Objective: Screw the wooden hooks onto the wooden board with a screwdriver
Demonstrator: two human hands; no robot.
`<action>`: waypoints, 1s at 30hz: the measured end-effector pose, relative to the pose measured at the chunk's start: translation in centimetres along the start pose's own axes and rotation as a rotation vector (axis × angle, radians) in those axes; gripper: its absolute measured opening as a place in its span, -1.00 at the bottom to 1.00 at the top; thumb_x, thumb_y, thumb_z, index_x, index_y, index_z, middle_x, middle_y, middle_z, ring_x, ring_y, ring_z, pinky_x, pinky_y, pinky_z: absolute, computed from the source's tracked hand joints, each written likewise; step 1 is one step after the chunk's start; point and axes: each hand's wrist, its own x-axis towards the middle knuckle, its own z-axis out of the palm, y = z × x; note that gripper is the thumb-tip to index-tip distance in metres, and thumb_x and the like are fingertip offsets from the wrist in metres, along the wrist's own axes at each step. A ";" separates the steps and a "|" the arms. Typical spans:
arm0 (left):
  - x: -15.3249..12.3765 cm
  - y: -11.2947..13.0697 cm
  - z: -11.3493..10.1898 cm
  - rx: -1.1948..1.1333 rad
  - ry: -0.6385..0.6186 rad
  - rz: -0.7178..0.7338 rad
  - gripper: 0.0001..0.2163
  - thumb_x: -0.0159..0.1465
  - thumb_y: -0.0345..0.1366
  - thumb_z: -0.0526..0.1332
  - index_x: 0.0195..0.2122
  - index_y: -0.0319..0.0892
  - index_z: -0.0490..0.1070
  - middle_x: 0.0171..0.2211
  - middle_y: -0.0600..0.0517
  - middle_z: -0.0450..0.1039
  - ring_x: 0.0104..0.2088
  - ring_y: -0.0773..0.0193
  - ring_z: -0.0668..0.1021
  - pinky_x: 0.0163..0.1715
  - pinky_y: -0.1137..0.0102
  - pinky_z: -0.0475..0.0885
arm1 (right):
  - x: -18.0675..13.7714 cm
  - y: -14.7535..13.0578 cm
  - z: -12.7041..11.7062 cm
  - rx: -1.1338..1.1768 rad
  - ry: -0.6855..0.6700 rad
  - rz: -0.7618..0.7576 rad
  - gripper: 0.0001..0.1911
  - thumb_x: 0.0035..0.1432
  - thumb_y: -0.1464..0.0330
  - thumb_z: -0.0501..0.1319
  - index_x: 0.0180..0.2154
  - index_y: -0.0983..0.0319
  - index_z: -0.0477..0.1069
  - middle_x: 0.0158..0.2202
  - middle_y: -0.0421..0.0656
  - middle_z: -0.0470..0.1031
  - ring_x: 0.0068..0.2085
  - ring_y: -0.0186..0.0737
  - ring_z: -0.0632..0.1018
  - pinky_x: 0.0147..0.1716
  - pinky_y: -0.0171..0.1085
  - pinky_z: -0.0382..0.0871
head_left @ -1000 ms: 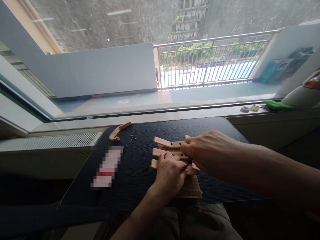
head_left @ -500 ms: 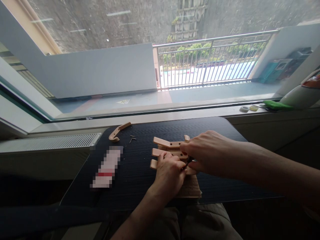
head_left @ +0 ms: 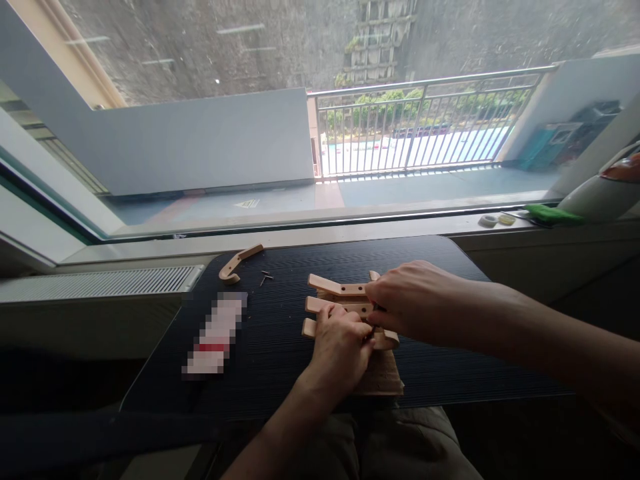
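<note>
Three wooden hooks with dark holes lie side by side across a wooden board [head_left: 383, 377] on the table: the far hook [head_left: 325, 283], the middle hook [head_left: 315, 304] and the near hook [head_left: 309, 327]. My left hand [head_left: 341, 340] is closed over the near hook, its fingers pressing it against the board. Above it, my right hand [head_left: 405, 293] is wrapped round a thin dark tool that looks like a screwdriver [head_left: 374, 325]. The handle is hidden in the fist, and the tip points down beside my left fingertips. Whether a screw sits under it cannot be seen.
A loose wooden hook [head_left: 237, 264] and several screws [head_left: 267, 277] lie at the far left of the black table [head_left: 280, 380]. Nearer is a blurred-out pinkish item [head_left: 217, 337]. Behind the table, the windowsill [head_left: 450, 229] holds tape rolls [head_left: 489, 220] and a green cloth [head_left: 553, 214].
My right hand has turned and risen slightly, and the dark tool stands more upright. More of the near hook's curled end shows. My left hand holds its place.
</note>
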 end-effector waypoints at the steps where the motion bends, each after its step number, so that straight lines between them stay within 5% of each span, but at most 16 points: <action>1: 0.0 0.0 0.0 0.001 0.004 -0.002 -0.90 0.20 -0.31 0.23 -0.42 -0.09 0.53 -0.38 0.10 0.54 -0.17 0.19 0.46 0.03 0.15 0.13 | -0.1 0.0 0.0 -0.005 0.013 0.014 -0.78 0.22 0.37 0.11 -0.42 0.29 0.44 -0.48 -0.07 0.50 -0.44 -0.21 0.50 -0.55 -0.28 -0.07; 11: -0.1 -0.2 0.2 -0.007 0.033 0.006 -0.88 0.18 -0.32 0.24 -0.49 -0.12 0.50 -0.36 0.08 0.54 -0.18 0.18 0.46 0.03 0.16 0.14 | -1.6 -0.7 -0.7 -0.002 0.011 0.017 -0.89 0.13 0.49 0.15 -0.36 0.23 0.44 -0.35 -0.14 0.54 -0.33 -0.19 0.53 -0.49 -0.32 0.04; 19: -0.2 0.4 -0.3 -0.026 0.029 -0.019 -0.88 0.18 -0.36 0.23 -0.48 -0.11 0.52 -0.35 0.06 0.55 -0.18 0.18 0.47 0.07 0.11 0.13 | -0.9 -1.1 -0.4 -0.019 0.045 0.083 -0.80 0.26 0.40 0.06 -0.24 0.34 0.44 -0.38 -0.04 0.55 -0.35 -0.13 0.56 -0.52 -0.30 0.05; 23: -0.2 0.3 -0.1 -0.014 0.037 -0.023 -0.87 0.20 -0.32 0.21 -0.46 -0.10 0.52 -0.38 0.05 0.54 -0.20 0.18 0.47 0.07 0.10 0.15 | -1.1 -0.4 -0.6 0.010 0.063 0.058 -0.82 0.16 0.34 0.18 -0.20 0.28 0.42 -0.36 -0.09 0.55 -0.33 -0.09 0.56 -0.53 -0.30 0.02; 30: -0.3 0.2 0.0 0.005 0.033 -0.017 -0.84 0.24 -0.30 0.18 -0.46 -0.11 0.50 -0.34 0.05 0.53 -0.16 0.16 0.43 0.09 0.09 0.14 | -1.1 -0.2 -0.5 0.071 -0.017 -0.016 -0.82 0.09 0.59 0.14 -0.41 0.24 0.43 -0.41 -0.16 0.54 -0.40 -0.20 0.54 -0.54 -0.29 0.00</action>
